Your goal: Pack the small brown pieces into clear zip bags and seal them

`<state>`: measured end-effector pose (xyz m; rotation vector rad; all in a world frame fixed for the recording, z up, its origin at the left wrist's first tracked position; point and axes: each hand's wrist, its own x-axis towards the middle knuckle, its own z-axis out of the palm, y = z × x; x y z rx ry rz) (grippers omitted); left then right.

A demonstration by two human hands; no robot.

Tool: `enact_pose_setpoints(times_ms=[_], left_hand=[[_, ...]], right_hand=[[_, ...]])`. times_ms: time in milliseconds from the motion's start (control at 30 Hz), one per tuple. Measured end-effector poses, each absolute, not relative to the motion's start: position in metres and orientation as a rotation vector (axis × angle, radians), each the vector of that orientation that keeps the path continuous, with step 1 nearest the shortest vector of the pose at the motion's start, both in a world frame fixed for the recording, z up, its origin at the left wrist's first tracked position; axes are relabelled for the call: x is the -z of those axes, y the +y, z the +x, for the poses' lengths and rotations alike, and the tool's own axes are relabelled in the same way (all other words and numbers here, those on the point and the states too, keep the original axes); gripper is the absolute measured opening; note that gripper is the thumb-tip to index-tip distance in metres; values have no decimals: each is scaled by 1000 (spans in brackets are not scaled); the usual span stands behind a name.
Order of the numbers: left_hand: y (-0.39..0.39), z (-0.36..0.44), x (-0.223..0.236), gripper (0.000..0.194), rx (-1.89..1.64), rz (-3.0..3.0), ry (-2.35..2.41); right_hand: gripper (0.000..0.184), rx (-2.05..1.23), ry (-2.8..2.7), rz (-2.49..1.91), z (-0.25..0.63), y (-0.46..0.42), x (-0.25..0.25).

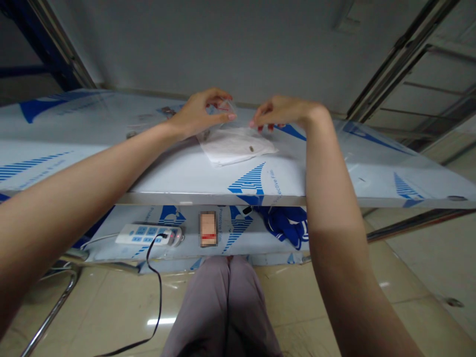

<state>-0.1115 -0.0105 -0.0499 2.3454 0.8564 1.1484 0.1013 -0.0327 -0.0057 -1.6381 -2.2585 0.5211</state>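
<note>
I have two bare hands up at top centre of my view, held over a tabletop (178, 173) sheathed in glossy protective film with blue striped print. Between them sits a small clear plastic bag (227, 110), thin and crinkled, catching the light along its creases. The left hand (197, 115) has its left fingers (219, 95) curled closely around the bag's upper corner, pinching it against the thumb. The right hand (286, 111) arches in from the other side, its right fingers (262, 116) down at the bag's edge, though I cannot tell whether they grip it. Small red marks show just beneath them.

Just below the bag lies a folded white cloth (232, 147), soft and matte, with a small brown tag (252, 148) on it. On the shelf (100, 243) under the tabletop, a white power strip (143, 234) trails a thin black cable (158, 292) toward the floor. Beside the strip is a pixelated rectangular packet (208, 229), and crumpled blue fabric (286, 225) lies to the right. Knees in mauve trousers (223, 302) fill the bottom centre, above glossy beige floor tiles (412, 267).
</note>
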Motion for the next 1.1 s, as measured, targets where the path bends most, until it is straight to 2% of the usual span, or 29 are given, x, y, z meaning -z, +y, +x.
enact_pose_setpoints(times_ms=[100,233,367,567,667,833,1000,1100], left_hand=[[-10,-111,49,52,-1146,2340,862],[-12,-111,49,55,-1109,2344,906],[-15,-111,48,52,-1105,2350,920],[-12,-112,49,51,-1103,2372,902],[-10,-111,50,56,-1128,2354,849],[-14,-109,47,53,-1125,2288,822],[-16,-108,44,49,-1134,2294,837],[-17,-109,44,46,-1155,2317,830]], right_hand=[[25,-703,-2409,-1836,102,-29,14],[25,-827,-2399,-1691,97,-21,22],[20,-871,-2423,-1723,95,-21,22],[5,-630,-2350,-1587,94,-30,11],[8,-438,-2072,-1393,87,-34,5],[5,-433,-1983,-1161,73,-31,6],[16,-323,-2102,-1100,70,-28,11],[32,-329,-2126,-1103,69,-30,12]])
